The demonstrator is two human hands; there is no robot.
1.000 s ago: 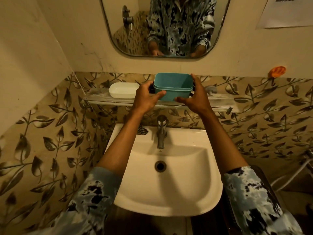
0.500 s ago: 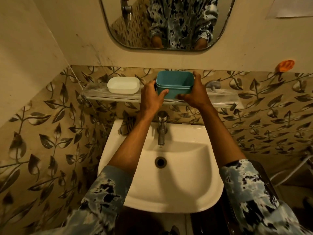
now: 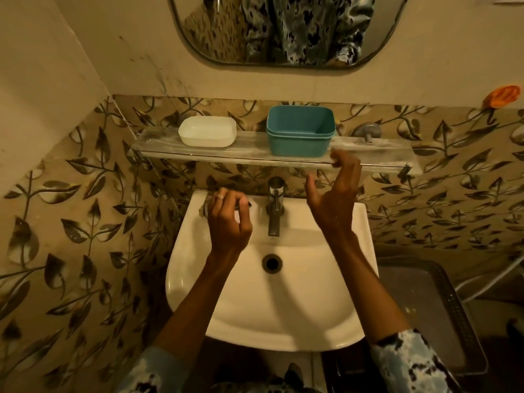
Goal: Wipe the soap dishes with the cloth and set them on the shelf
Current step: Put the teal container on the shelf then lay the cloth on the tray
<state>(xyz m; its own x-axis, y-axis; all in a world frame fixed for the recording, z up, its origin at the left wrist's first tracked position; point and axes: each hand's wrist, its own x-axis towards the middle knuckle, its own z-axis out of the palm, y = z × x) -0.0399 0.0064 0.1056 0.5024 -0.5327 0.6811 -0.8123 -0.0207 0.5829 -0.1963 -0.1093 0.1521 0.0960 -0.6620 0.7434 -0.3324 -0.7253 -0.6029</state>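
Observation:
A teal soap dish [image 3: 300, 137] stands upright on the glass shelf [image 3: 249, 158], right of the middle. A white soap dish [image 3: 207, 135] sits on the same shelf to its left. My right hand [image 3: 337, 199] hovers just below the shelf's front edge, fingers spread, holding nothing. My left hand [image 3: 226, 219] is lower, over the sink's back left rim, fingers curled above a dark cloth [image 3: 203, 207] that it mostly hides. Whether it touches the cloth is unclear.
A chrome tap [image 3: 275, 208] rises between my hands over the white sink [image 3: 283, 321]. A mirror [image 3: 283, 29] hangs above the shelf. A metal knob [image 3: 368, 132] sits at the shelf's right end, an orange hook [image 3: 504, 96] on the wall, a dark bin [image 3: 425, 307] right of the sink.
Both hands have let go of the teal dish, which stays on the shelf. They have dropped toward the sink, the left one down to the cloth.

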